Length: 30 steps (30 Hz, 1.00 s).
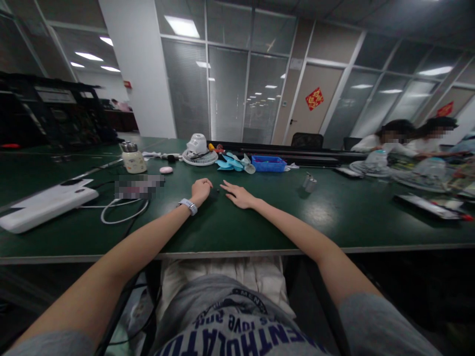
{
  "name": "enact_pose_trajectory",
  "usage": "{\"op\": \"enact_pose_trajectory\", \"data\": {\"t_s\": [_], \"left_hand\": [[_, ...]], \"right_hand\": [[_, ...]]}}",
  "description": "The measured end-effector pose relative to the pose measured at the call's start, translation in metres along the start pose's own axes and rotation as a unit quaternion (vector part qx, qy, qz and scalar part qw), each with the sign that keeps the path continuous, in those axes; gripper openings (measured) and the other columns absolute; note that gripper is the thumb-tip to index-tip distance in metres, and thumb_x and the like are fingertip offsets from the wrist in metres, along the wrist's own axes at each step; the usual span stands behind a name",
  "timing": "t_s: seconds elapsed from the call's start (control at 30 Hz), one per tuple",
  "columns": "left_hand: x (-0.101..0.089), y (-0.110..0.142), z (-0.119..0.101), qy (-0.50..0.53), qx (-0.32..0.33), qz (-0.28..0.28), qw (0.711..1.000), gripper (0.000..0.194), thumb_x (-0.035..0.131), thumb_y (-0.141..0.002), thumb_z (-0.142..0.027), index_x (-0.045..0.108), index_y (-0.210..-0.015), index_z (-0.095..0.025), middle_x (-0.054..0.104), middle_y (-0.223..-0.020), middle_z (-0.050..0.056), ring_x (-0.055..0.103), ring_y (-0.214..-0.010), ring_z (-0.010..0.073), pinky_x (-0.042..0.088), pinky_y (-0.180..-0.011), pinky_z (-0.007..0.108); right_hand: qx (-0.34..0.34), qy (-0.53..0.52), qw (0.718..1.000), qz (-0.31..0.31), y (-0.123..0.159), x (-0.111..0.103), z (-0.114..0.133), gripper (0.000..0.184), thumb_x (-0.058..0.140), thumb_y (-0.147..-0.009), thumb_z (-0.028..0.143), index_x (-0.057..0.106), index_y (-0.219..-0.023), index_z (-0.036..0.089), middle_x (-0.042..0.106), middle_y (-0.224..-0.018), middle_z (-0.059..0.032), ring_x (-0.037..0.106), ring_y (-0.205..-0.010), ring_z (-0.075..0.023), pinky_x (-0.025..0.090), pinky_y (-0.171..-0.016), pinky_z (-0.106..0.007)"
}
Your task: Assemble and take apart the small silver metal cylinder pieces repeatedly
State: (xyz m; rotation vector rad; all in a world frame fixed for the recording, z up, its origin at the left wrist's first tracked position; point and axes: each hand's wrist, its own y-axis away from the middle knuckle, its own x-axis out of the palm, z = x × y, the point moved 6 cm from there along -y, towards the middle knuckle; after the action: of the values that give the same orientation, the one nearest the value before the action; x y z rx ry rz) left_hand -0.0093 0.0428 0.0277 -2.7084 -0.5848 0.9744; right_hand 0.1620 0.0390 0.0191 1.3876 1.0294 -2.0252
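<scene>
My left hand (201, 191) rests on the green table (237, 232), a pale watch (189, 206) on its wrist. Its fingers are curled in, and whatever they may hold is hidden. Just to the right of it lies a tiny dark piece (217, 190), too small to name. My right hand (239, 196) lies palm down on the tabletop with its fingers apart and nothing in them. Beyond both hands sit light-blue fan blades (232, 162) and a blue plastic basket (269, 163). A white fan part with a round grille (199, 155) stands behind my left hand.
A small metal cylinder (309, 184) stands right of my hands. To the left are a cream flask (133, 160), a pink round object (166, 170), a looped white cable (124, 218) and a long white device (48, 205). Two people sit at the far right beside fan grilles (419, 170).
</scene>
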Motion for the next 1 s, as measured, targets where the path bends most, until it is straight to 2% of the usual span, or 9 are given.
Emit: {"op": "enact_pose_trajectory", "data": {"t_s": [0.1, 0.33, 0.5, 0.6, 0.67, 0.77, 0.87, 0.93, 1.0], "left_hand": [[-0.001, 0.001, -0.002, -0.001, 0.001, -0.002, 1.000, 0.025, 0.042, -0.066, -0.014, 0.066, -0.064, -0.020, 0.067, -0.071, 0.003, 0.058, -0.073, 0.0179, 0.039, -0.066, 0.026], [-0.002, 0.003, -0.003, 0.002, 0.001, 0.003, 1.000, 0.025, 0.042, -0.066, -0.013, 0.065, -0.063, -0.020, 0.067, -0.071, 0.002, 0.058, -0.072, 0.0176, 0.039, -0.065, 0.026], [0.000, 0.001, -0.002, -0.002, 0.011, 0.006, 1.000, 0.025, 0.041, -0.067, -0.013, 0.065, -0.062, -0.020, 0.066, -0.068, 0.002, 0.058, -0.070, 0.0177, 0.039, -0.064, 0.026], [0.000, 0.001, -0.001, -0.002, 0.012, 0.004, 1.000, 0.026, 0.042, -0.067, -0.012, 0.066, -0.064, -0.020, 0.066, -0.068, 0.002, 0.059, -0.072, 0.0180, 0.040, -0.065, 0.026], [0.001, 0.000, 0.000, -0.001, 0.010, 0.004, 1.000, 0.026, 0.042, -0.067, -0.012, 0.066, -0.064, -0.020, 0.066, -0.067, 0.002, 0.059, -0.072, 0.0182, 0.040, -0.065, 0.026], [0.002, -0.001, 0.001, 0.004, 0.013, 0.006, 1.000, 0.025, 0.042, -0.067, -0.012, 0.066, -0.064, -0.021, 0.065, -0.067, 0.002, 0.059, -0.072, 0.0184, 0.040, -0.065, 0.026], [0.002, -0.001, 0.001, 0.008, 0.018, 0.010, 1.000, 0.026, 0.042, -0.067, -0.012, 0.066, -0.063, -0.021, 0.065, -0.067, 0.002, 0.059, -0.072, 0.0183, 0.040, -0.064, 0.026], [0.003, -0.001, 0.001, 0.007, 0.019, 0.012, 1.000, 0.026, 0.041, -0.067, -0.012, 0.065, -0.063, -0.021, 0.065, -0.067, 0.002, 0.059, -0.071, 0.0182, 0.040, -0.064, 0.026], [0.002, 0.000, 0.001, 0.005, 0.020, 0.013, 1.000, 0.026, 0.041, -0.068, -0.012, 0.065, -0.063, -0.021, 0.065, -0.067, 0.002, 0.059, -0.071, 0.0181, 0.039, -0.064, 0.026]], "right_hand": [[-0.018, 0.016, 1.000, -0.011, -0.011, 0.000, 0.004, 0.050, 0.042, -0.095, 0.023, 0.041, -0.146, 0.023, 0.023, -0.157, -0.0054, 0.030, -0.141, -0.0210, 0.028, -0.115, -0.041], [0.031, 0.007, 0.999, -0.019, -0.019, 0.001, 0.012, 0.035, 0.045, -0.096, 0.026, 0.064, -0.125, 0.024, 0.062, -0.129, -0.0020, 0.056, -0.122, -0.0190, 0.043, -0.103, -0.032], [0.059, 0.048, 0.995, -0.070, -0.003, -0.012, 0.015, 0.025, 0.054, -0.093, 0.033, 0.074, -0.105, 0.025, 0.073, -0.108, -0.0009, 0.066, -0.099, -0.0195, 0.046, -0.089, -0.029], [0.085, 0.110, 0.985, -0.104, 0.012, -0.033, -0.003, 0.024, 0.054, -0.093, 0.032, 0.075, -0.102, 0.025, 0.073, -0.105, -0.0021, 0.066, -0.097, -0.0203, 0.042, -0.091, -0.032], [0.132, 0.150, 0.969, -0.146, 0.032, -0.062, -0.030, 0.026, 0.052, -0.094, 0.033, 0.075, -0.104, 0.024, 0.073, -0.105, -0.0040, 0.065, -0.097, -0.0210, 0.041, -0.090, -0.032], [0.266, 0.216, 0.909, -0.239, 0.083, -0.123, -0.087, 0.031, 0.047, -0.096, 0.034, 0.073, -0.107, 0.021, 0.072, -0.107, -0.0099, 0.064, -0.097, -0.0236, 0.040, -0.087, -0.034], [0.440, 0.261, 0.792, -0.334, 0.152, -0.177, -0.137, 0.034, 0.045, -0.095, 0.032, 0.072, -0.112, 0.018, 0.070, -0.103, -0.0161, 0.061, -0.097, -0.0271, 0.038, -0.085, -0.039], [0.529, 0.251, 0.732, -0.348, 0.191, -0.191, -0.161, 0.033, 0.046, -0.094, 0.030, 0.072, -0.111, 0.017, 0.070, -0.102, -0.0174, 0.061, -0.098, -0.0282, 0.038, -0.086, -0.041], [0.596, 0.214, 0.703, -0.324, 0.216, -0.189, -0.177, 0.029, 0.051, -0.092, 0.030, 0.073, -0.108, 0.018, 0.069, -0.102, -0.0180, 0.061, -0.098, -0.0287, 0.040, -0.085, -0.041]]}}
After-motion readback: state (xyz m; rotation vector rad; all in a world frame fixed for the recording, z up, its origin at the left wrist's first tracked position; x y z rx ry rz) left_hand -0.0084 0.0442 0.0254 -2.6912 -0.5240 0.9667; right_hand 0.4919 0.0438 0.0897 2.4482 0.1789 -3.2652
